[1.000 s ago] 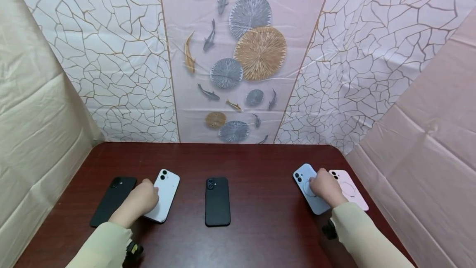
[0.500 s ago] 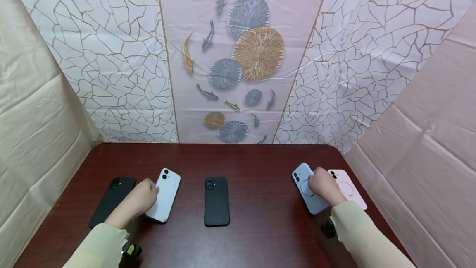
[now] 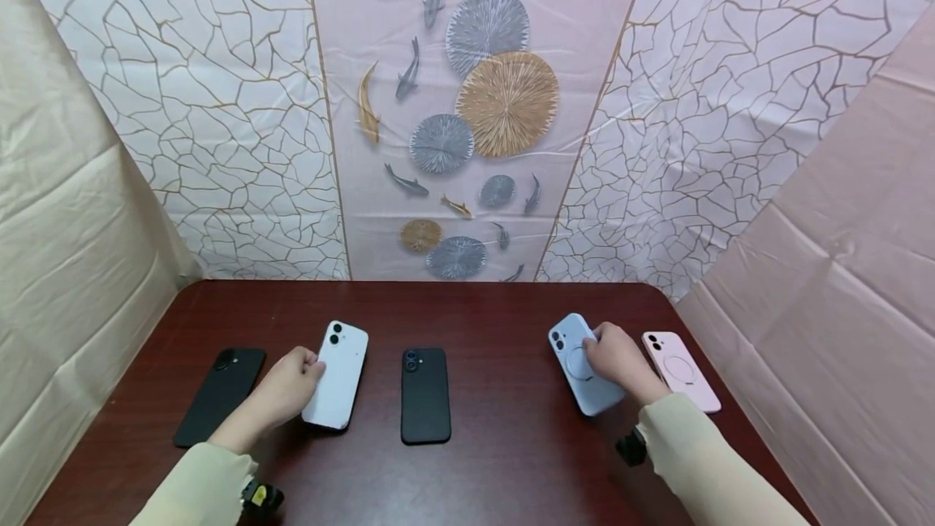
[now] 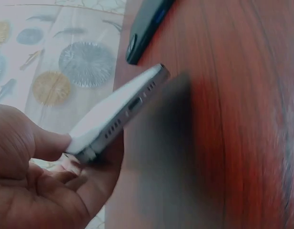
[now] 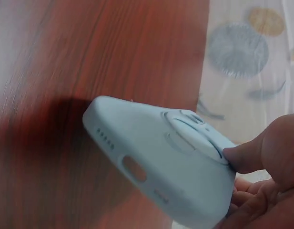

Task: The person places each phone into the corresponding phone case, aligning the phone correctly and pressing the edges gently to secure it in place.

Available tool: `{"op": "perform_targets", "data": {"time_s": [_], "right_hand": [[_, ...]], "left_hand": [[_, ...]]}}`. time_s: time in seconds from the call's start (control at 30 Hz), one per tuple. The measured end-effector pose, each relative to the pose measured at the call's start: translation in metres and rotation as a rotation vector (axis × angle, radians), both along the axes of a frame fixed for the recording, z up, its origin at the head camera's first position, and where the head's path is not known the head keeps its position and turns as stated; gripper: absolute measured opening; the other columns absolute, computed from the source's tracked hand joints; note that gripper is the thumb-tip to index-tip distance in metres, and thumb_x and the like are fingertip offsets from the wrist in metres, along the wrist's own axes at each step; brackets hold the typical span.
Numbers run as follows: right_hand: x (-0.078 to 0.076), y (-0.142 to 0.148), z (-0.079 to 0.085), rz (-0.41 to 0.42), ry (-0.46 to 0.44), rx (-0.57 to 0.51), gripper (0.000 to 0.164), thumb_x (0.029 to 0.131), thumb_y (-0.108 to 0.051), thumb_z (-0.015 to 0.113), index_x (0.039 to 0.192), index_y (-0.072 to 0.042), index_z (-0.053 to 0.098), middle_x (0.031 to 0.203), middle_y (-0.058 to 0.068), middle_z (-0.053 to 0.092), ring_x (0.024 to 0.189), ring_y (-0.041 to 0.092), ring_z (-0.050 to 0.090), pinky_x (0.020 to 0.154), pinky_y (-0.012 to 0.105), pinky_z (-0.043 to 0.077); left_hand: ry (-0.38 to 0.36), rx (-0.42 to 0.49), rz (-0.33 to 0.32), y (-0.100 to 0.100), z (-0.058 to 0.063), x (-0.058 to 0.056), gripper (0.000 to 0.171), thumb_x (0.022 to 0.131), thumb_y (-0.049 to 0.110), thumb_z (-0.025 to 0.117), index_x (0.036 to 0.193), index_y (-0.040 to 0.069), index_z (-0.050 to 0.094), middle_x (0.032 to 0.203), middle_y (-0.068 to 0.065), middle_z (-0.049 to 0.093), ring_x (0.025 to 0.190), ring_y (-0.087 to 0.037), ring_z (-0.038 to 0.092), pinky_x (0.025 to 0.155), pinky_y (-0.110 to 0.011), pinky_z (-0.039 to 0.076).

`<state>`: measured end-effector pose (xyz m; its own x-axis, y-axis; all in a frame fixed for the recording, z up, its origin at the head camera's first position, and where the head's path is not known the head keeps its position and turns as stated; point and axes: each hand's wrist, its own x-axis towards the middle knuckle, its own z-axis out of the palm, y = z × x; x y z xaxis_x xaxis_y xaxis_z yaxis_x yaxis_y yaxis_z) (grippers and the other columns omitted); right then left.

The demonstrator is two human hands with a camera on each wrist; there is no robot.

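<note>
My left hand grips a white phone by its left edge. In the left wrist view, the thumb lies on the back of the phone and the fingers are underneath; the phone is tilted above the table, its port end showing. My right hand pinches a light blue phone case at its right edge. The right wrist view has the thumb by the ring on the back of the case; the case hangs tilted over the table. Reddish brown shows through its port cutout.
A black phone lies at the table's middle, between my hands. Another black phone or case lies at the left. A pink phone case with a ring lies at the right. Patterned cloth stands behind the dark red table.
The white phone has been raised off the table and moved right. The light blue case has been lifted and moved left, away from the pink case.
</note>
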<state>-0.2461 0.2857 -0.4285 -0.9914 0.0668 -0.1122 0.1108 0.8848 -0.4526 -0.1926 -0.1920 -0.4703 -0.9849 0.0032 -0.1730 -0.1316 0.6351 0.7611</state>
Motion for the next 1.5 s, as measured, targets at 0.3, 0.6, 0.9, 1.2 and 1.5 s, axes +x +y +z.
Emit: {"op": "perform_targets", "data": {"time_s": [0.3,0.6,0.9,1.2,1.5], "right_hand": [[0.006,-0.037,0.006,0.044,0.076,-0.208,0.023,0.097,-0.018,0.056,0.101,0.005,0.058,0.089,0.015,0.060,0.078,0.023,0.056,0.063,0.033,0.048],[0.015,-0.079,0.016,0.027,0.013,-0.475,0.025,0.099,-0.021,0.057,0.108,0.003,0.057,0.089,0.012,0.064,0.077,0.019,0.062,0.064,0.033,0.053],[0.020,-0.110,0.015,-0.003,-0.061,-0.745,0.022,0.099,-0.019,0.058,0.107,0.002,0.057,0.089,0.013,0.068,0.080,0.021,0.065,0.068,0.035,0.055],[0.024,-0.133,0.012,0.023,-0.188,-0.941,0.028,0.100,-0.022,0.056,0.114,0.003,0.055,0.098,0.015,0.067,0.084,0.022,0.067,0.072,0.041,0.056],[0.028,-0.145,0.004,0.032,-0.238,-0.949,0.032,0.100,-0.025,0.056,0.117,0.001,0.055,0.099,0.012,0.069,0.084,0.020,0.066,0.072,0.040,0.056]], "left_hand": [[-0.094,0.358,0.021,0.025,-0.003,0.002,0.027,0.104,0.016,0.044,0.120,-0.006,0.044,0.110,-0.022,0.058,0.089,-0.023,0.061,0.071,-0.038,0.054],[-0.097,0.596,0.021,0.058,-0.006,0.001,0.036,0.102,0.007,0.044,0.131,-0.014,0.038,0.117,-0.025,0.058,0.093,-0.026,0.063,0.074,-0.041,0.055],[-0.104,0.661,0.006,0.082,-0.006,0.000,0.026,0.102,0.005,0.044,0.125,-0.007,0.048,0.107,-0.017,0.065,0.090,-0.026,0.064,0.072,-0.041,0.055],[-0.106,0.722,-0.075,0.095,-0.002,0.003,0.028,0.103,0.006,0.042,0.127,-0.008,0.045,0.112,-0.019,0.063,0.094,-0.026,0.065,0.075,-0.042,0.055],[-0.119,0.780,-0.119,0.099,-0.002,0.006,0.032,0.103,0.008,0.043,0.131,-0.007,0.044,0.116,-0.019,0.062,0.099,-0.025,0.063,0.080,-0.043,0.055]]}}
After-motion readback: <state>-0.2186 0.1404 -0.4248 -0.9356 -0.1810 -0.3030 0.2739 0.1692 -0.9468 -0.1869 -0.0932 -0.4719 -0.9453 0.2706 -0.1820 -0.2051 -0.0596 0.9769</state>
